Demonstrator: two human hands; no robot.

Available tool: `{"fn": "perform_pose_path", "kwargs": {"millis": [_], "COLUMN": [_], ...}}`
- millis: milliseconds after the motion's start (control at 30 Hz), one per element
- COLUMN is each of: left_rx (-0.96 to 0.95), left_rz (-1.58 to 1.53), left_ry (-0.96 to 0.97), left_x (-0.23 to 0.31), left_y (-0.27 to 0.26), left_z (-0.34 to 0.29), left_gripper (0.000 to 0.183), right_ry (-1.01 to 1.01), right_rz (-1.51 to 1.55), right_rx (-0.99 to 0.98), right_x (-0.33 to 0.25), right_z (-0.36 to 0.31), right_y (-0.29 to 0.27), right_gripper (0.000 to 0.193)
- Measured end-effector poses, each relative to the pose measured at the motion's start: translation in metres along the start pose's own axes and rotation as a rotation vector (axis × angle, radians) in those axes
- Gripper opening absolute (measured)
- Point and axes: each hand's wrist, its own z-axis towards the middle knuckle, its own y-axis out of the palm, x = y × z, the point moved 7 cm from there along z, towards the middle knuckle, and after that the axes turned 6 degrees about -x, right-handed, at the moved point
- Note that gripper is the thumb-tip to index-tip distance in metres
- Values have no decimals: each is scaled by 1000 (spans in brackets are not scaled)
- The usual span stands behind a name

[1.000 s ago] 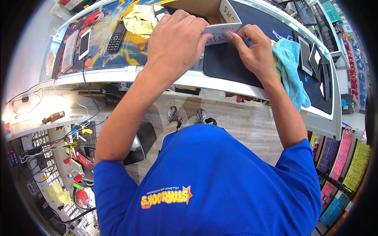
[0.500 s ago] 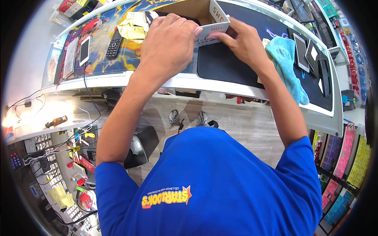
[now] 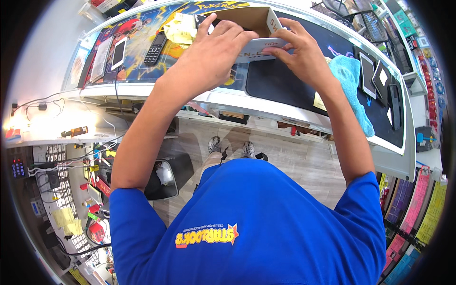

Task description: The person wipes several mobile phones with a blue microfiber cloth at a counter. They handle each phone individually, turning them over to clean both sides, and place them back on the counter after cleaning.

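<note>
A cardboard box (image 3: 260,48), white outside and brown inside, stands open-topped at the middle of the counter. My right hand (image 3: 298,50) grips its near right corner, thumb against the front wall and fingers over the side. Above the box's left end is my left hand (image 3: 209,52), fingers apart, index finger raised and thumb stretched over the near wall. That hand covers the left part of the box, and some of its fingertips are hidden. Left of it lie crumpled yellow papers (image 3: 179,29) and a black keypad phone (image 3: 154,49).
A white phone (image 3: 119,53) with a cable lies farther left on a colourful mat. Beside my right forearm hangs a turquoise cloth (image 3: 349,78) over a dark mat (image 3: 270,83). Several phones (image 3: 368,71) lie right of it. A black bin (image 3: 166,180) stands below.
My left index finger has lifted and spread from the others, and its thumb has moved farther over the box's near wall. My right hand still grips the corner. The whole view has shifted slightly.
</note>
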Motion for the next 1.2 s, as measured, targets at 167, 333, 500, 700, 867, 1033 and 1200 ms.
{"fn": "perform_pose_path", "kwargs": {"millis": [167, 333, 500, 700, 867, 1033, 1200], "left_rx": [350, 786, 741, 793, 816, 717, 878], "left_rz": [-188, -874, -1119, -1184, -960, -1114, -1249], "left_ry": [-47, -779, -861, -964, -1196, -1281, -1528], "left_x": [-16, -44, -30, -34, -18, 21, 72], "left_y": [-84, -13, 43, 37, 50, 78, 74], "left_z": [-42, -134, -148, -234, -369, -479, -621], "left_gripper": [50, 35, 41, 35, 27, 30, 29], "right_ry": [-206, -218, -211, -206, -130, -98, -75], "right_rz": [-373, -375, -451, -443, -77, 373, 655], "right_rx": [162, 117, 91, -204, -86, -429, -1070], "right_x": [-46, -85, -90, -91, -191, -288, -437], "right_z": [2, 21, 35, 41, 52, 33, -30], "right_y": [-19, 19, 38, 19, -1, 121, 365], "right_gripper": [37, 50, 45, 30, 37, 31, 31]}}
